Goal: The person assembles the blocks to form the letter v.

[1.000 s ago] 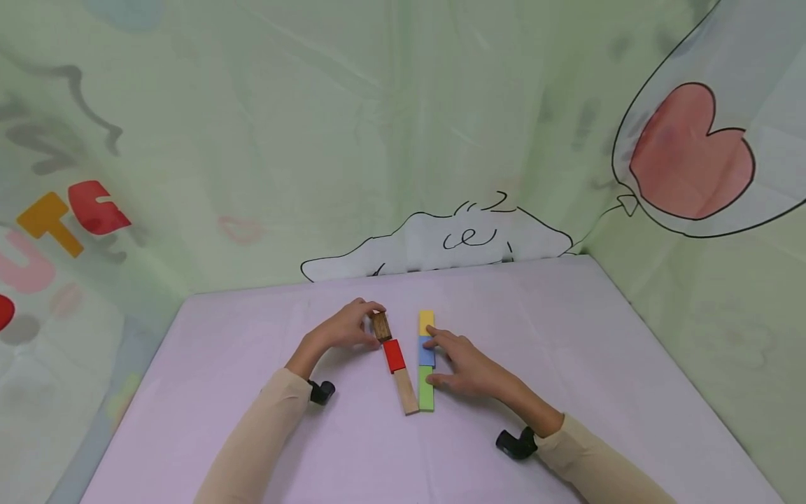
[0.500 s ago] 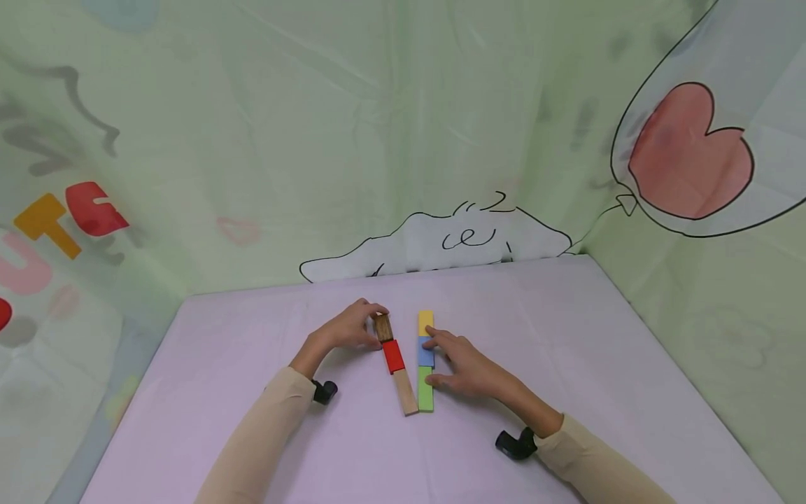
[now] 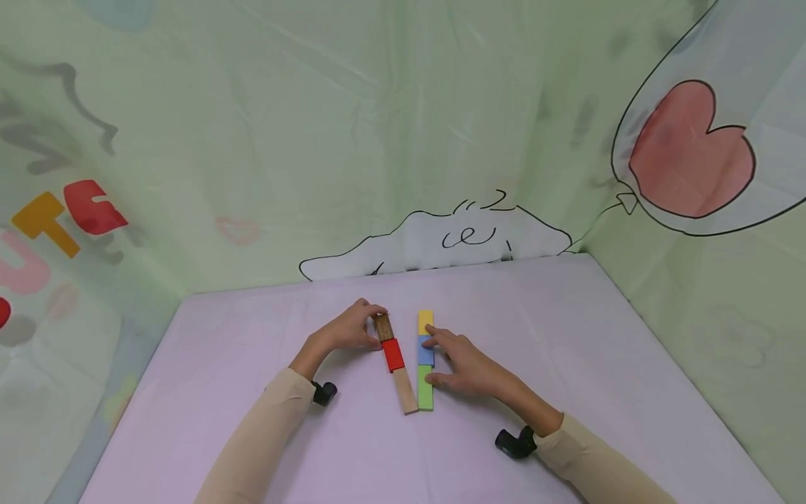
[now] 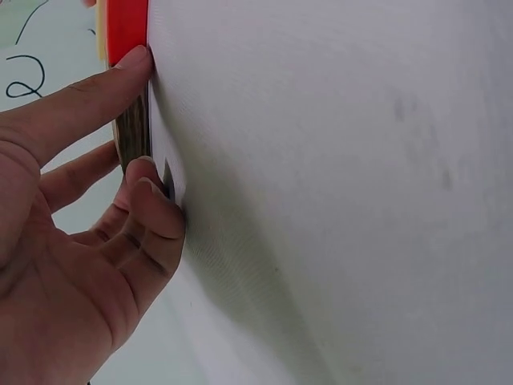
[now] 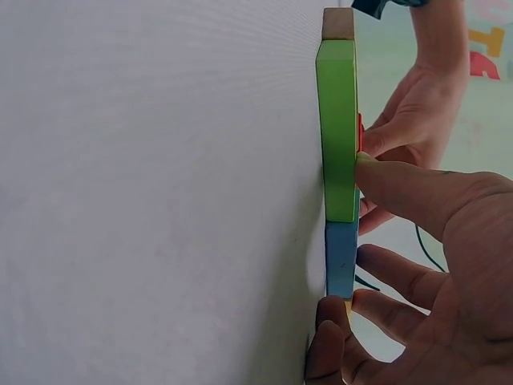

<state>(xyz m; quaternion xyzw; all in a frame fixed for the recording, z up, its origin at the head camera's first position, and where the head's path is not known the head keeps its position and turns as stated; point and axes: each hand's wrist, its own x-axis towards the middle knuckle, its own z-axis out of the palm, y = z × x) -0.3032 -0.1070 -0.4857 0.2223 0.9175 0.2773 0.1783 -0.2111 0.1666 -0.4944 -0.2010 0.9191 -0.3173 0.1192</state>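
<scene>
Two rows of blocks lie in a V on the table. In the head view, the left row has a dark brown wooden block (image 3: 383, 327) at the far end, a red block (image 3: 393, 355) in the middle and a light wooden block (image 3: 406, 392) nearest. My left hand (image 3: 348, 326) pinches the dark brown block lengthwise, thumb at its joint with the red one, fingers round its far end. The right row is a yellow block (image 3: 425, 320), a blue block (image 3: 425, 355) and a green block (image 3: 425, 395). My right hand (image 3: 469, 364) rests on it, thumb on the green block (image 5: 338, 128), fingertips on the blue and beside the yellow.
A pale lilac cloth covers the table (image 3: 535, 315). Printed fabric walls (image 3: 283, 140) rise behind it and at both sides. The near ends of the two rows meet, while their far ends stand apart.
My left hand has shifted slightly right with the dark brown block, which now lines up more closely with the red one. The right hand and its row stay put.
</scene>
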